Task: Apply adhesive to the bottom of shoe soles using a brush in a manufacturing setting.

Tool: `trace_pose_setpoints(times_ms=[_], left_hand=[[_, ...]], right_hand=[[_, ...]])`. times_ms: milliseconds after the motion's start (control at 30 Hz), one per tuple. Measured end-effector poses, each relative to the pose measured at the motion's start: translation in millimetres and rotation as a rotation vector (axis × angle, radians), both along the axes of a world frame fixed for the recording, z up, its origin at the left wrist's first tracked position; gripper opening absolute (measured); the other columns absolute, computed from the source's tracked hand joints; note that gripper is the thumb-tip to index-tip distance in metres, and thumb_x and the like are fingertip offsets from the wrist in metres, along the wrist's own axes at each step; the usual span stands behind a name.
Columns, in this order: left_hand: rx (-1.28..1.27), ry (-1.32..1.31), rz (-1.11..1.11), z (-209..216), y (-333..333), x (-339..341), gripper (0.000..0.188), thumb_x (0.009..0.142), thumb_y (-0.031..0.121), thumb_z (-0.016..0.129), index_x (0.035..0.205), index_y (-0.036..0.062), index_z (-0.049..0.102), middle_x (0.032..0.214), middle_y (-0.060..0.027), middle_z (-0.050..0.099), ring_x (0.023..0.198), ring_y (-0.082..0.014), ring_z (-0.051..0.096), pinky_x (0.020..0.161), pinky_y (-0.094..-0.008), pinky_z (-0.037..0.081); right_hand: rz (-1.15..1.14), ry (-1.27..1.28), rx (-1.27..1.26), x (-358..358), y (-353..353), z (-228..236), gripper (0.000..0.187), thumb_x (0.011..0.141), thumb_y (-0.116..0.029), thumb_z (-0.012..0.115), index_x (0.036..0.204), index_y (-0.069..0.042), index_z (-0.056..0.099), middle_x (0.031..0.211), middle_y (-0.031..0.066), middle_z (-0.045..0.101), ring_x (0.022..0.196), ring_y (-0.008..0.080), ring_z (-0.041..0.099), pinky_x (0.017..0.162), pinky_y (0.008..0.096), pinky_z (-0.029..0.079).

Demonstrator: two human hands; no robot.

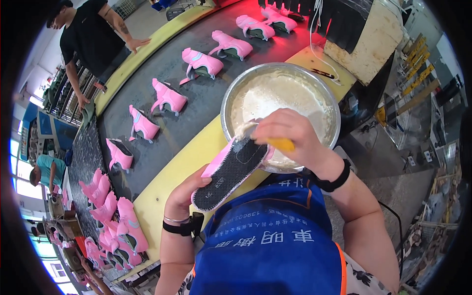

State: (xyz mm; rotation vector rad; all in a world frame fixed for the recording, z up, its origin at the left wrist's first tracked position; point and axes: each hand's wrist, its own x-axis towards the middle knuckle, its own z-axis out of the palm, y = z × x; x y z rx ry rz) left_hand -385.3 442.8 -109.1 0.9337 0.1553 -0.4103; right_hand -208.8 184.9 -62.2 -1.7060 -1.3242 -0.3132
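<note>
My left hand (186,191) grips a pink shoe upper (227,178) near one end, its black stitched bottom turned up toward me. In my right hand (295,135) is a brush with a yellow handle (281,144), its bristles at the far end of that bottom. Whitish paste shows at this end, partly hidden by my fingers. Just beyond the upper stands a wide metal bowl (336,110), with cream-coloured paste (280,96) inside and smeared on its wall.
Several pink uppers (168,97) stand in a row on the dark conveyor belt (147,167), which leads to a red-lit machine (339,22). More uppers (130,226) are heaped at left. A yellow ledge (169,182) edges the belt. A person (93,39) stands across it.
</note>
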Motion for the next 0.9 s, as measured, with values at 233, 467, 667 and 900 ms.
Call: trace_pose_setpoints(times_ms=[233, 467, 667, 900], left_hand=[[0.181, -0.095, 0.026, -8.3, -1.6, -13.2, 0.086, 0.087, 0.037, 0.066, 0.153, -0.0081, 0.035, 0.147, -0.0185, 0.053, 0.135, -0.0241, 0.053, 0.114, -0.0343, 0.039], [0.22, -0.119, 0.034, -15.2, -4.9, -23.4, 0.09, 0.085, 0.037, 0.066, 0.155, -0.0069, 0.031, 0.153, -0.0183, 0.047, 0.141, -0.0255, 0.047, 0.118, -0.0364, 0.034], [0.264, -0.187, 0.051, -21.1, -5.4, -27.9, 0.091, 0.084, 0.033, 0.067, 0.156, -0.0067, 0.028, 0.156, -0.0186, 0.042, 0.144, -0.0254, 0.043, 0.12, -0.0362, 0.029], [0.29, -0.143, 0.137, -32.6, -15.1, -47.1, 0.085, 0.084, 0.024, 0.066, 0.155, -0.0066, 0.029, 0.154, -0.0181, 0.044, 0.143, -0.0249, 0.042, 0.12, -0.0365, 0.03]], right_hand=[[-0.457, 0.25, -0.144, -6.5, -3.1, -4.5, 0.013, 0.088, -0.014, 0.074, 0.089, -0.004, 0.066, 0.075, 0.0109, 0.065, 0.059, 0.0241, 0.064, 0.058, 0.0339, 0.051], [-0.41, 0.293, 0.004, -24.2, 13.5, -16.1, 0.015, 0.09, -0.014, 0.072, 0.086, -0.004, 0.062, 0.065, 0.0089, 0.062, 0.056, 0.0217, 0.064, 0.054, 0.0343, 0.048], [-0.539, 0.286, -0.103, -32.0, 4.3, -15.8, 0.014, 0.094, -0.004, 0.07, 0.087, -0.001, 0.058, 0.07, 0.0016, 0.061, 0.061, 0.0057, 0.056, 0.053, 0.0251, 0.042], [-0.495, 0.494, 0.048, -69.0, 7.6, -31.8, 0.019, 0.094, -0.01, 0.07, 0.083, -0.003, 0.056, 0.06, 0.0084, 0.057, 0.051, 0.0164, 0.056, 0.051, 0.0313, 0.042]])
